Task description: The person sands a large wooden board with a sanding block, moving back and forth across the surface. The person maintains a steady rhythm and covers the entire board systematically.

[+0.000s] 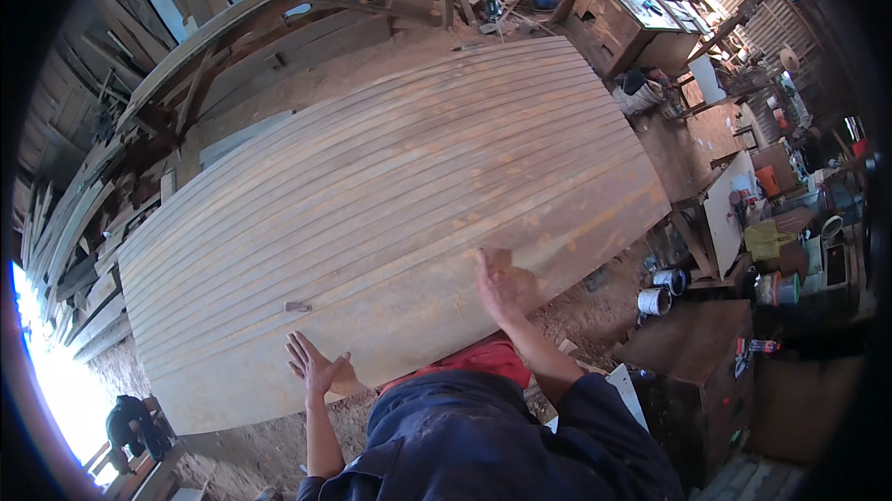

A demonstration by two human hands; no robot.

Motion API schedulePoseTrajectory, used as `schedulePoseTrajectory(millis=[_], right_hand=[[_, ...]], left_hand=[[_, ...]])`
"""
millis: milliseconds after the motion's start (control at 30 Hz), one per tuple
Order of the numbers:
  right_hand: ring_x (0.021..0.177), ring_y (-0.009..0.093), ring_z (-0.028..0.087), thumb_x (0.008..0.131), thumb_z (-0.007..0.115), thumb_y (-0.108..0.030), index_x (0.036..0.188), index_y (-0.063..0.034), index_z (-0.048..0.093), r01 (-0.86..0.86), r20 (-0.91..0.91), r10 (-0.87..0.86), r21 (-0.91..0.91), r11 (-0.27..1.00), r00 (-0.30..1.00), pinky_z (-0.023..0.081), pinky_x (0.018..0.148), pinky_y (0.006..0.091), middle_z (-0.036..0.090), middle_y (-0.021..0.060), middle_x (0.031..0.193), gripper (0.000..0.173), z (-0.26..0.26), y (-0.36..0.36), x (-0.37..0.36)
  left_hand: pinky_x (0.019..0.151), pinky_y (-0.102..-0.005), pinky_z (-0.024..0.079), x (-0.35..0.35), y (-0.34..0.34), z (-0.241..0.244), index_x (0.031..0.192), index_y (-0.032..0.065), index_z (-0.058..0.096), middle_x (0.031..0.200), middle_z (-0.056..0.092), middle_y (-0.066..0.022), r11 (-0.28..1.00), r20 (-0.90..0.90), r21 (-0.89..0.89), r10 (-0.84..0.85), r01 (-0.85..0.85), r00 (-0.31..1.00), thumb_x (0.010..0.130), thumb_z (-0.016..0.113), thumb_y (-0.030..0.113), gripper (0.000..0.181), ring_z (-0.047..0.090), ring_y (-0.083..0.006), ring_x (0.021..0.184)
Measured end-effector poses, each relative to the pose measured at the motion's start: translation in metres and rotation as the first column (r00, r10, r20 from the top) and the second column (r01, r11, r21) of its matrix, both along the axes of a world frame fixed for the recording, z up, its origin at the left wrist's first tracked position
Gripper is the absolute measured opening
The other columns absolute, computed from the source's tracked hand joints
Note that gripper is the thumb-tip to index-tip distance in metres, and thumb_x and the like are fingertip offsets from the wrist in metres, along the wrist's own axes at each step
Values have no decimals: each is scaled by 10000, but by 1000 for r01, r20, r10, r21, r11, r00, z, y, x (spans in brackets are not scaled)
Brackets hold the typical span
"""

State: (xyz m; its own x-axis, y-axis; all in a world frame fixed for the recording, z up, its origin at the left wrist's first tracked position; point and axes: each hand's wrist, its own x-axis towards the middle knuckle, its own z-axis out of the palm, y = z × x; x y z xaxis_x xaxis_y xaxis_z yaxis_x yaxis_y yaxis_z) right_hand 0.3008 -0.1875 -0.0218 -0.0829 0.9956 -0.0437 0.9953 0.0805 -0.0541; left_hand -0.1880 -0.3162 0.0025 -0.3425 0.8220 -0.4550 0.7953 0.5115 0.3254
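A large wooden panel (390,201) with long parallel grooves and patches of orange-brown filler or stain lies before me. My left hand (316,367) is at its near edge, fingers spread, holding nothing. Beyond those fingertips a small block (297,306), perhaps wood or folded sandpaper, rests on the panel. Farther right, my right hand (496,285) is over the plain near strip of the panel, its fingers close together and pointing away from me. Whether anything lies under that palm cannot be told.
Timber planks (77,257) are stacked at the left. A person (132,431) is bent over at the lower left. Tools lie on a wooden cabinet (606,20) at the upper right. Paint cans (654,301) and a brown wooden box (697,341) stand at the right.
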Motion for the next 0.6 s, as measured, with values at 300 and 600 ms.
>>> schedulePoseTrajectory(millis=[300, 600], right_hand=[[499, 298, 681, 1149, 551, -312, 1661, -88, 372, -116, 13, 116, 214, 970, 993, 514, 404, 447, 673, 115, 613, 587, 3, 20, 65], [702, 245, 700, 1186, 482, -238, 1580, -23, 465, -57, 128, 38, 150, 987, 991, 602, 589, 414, 712, 126, 802, 449, -38, 5, 1]], left_hand=[[1311, -713, -38, 3, 3, 2, 1784, 103, -87, 1860, -76, -230, 1000, 7, 0, 0, 0, 1000, 712, 923, 725, 1598, -116, -443, 1709], [1316, -700, -48, 0, -1, 1, 1786, 109, -83, 1860, -78, -230, 1000, 20, -3, 13, -13, 1000, 701, 916, 742, 1605, -119, -436, 1710]])
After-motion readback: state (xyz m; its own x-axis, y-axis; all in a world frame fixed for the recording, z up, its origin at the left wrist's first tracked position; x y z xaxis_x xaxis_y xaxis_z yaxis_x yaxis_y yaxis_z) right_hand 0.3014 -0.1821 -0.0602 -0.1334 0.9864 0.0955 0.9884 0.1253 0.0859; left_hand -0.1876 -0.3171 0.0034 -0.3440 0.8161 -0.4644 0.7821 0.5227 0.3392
